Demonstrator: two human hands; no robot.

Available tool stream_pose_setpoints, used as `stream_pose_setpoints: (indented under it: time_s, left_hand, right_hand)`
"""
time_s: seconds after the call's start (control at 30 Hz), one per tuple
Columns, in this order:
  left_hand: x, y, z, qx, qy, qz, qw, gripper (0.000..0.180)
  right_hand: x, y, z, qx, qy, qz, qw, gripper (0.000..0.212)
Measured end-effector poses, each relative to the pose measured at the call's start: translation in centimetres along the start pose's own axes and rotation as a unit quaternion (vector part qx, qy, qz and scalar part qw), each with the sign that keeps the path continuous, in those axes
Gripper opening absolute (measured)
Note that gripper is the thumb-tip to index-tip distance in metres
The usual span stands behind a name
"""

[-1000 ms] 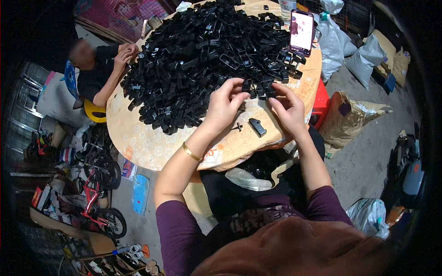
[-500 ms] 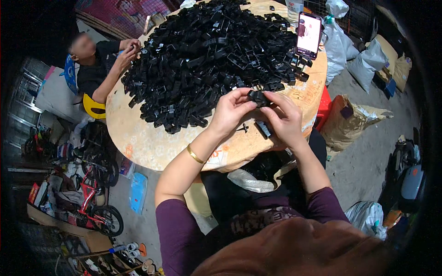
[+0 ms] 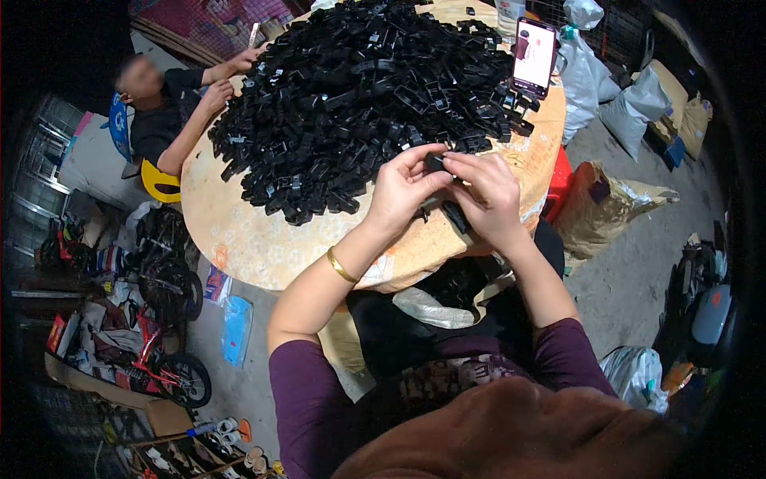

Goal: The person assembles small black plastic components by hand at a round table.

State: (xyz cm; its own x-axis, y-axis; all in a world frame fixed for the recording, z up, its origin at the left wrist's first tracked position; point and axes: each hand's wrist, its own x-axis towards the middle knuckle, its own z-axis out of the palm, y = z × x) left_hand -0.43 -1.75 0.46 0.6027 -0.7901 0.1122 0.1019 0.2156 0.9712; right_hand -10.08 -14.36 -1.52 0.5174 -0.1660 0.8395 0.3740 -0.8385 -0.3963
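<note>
Between my two hands, over the near right part of the round table (image 3: 239, 255), is a small black plastic part (image 3: 435, 163). My left hand (image 3: 396, 191) has its thumb and fingers closed round it. The fingers of my right hand (image 3: 488, 191) pinch at its right side and partly hide it. Below my hands a black block-like piece (image 3: 456, 216) lies on the tabletop, with a thin black piece (image 3: 424, 214) to its left. Beyond them rises a large pile of black plastic parts (image 3: 351, 104).
A phone (image 3: 534, 57) stands upright at the pile's right edge. Across at the left sits a person (image 3: 159, 112) with hands at the pile. Sacks (image 3: 598, 211) and a red stool (image 3: 560, 184) are on the right. A red bicycle (image 3: 152, 351) stands at lower left.
My right hand has shifted its grip over the black part and now covers more of it. The other person's hands have parted, one reaching further over the table.
</note>
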Motion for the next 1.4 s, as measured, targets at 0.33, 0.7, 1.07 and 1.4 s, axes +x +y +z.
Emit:
stream_pose_setpoints:
  time_s: [0.33, 0.7, 1.07, 1.4]
  left_hand:
    - [0.0, 0.5, -1.2, 0.067, -0.044, 0.014, 0.997, 0.033]
    - [-0.1, -0.3, -1.4, 0.496, -0.152, 0.180, 0.836, 0.029]
    - [2.4, -1.3, -1.7, 0.631, -0.049, 0.298, 0.715, 0.044]
    - [2.9, -2.1, -1.3, 0.685, -0.105, 0.269, 0.669, 0.032]
  right_hand:
    - [-0.6, 1.0, 0.3, 0.159, -0.047, 0.241, 0.956, 0.047]
    - [1.2, 4.2, -0.6, -0.110, -0.134, 0.136, 0.975, 0.031]
    - [0.5, 4.0, 0.7, -0.012, -0.016, 0.132, 0.991, 0.026]
    - [0.1, 4.3, 0.1, 0.086, 0.030, 0.195, 0.977, 0.022]
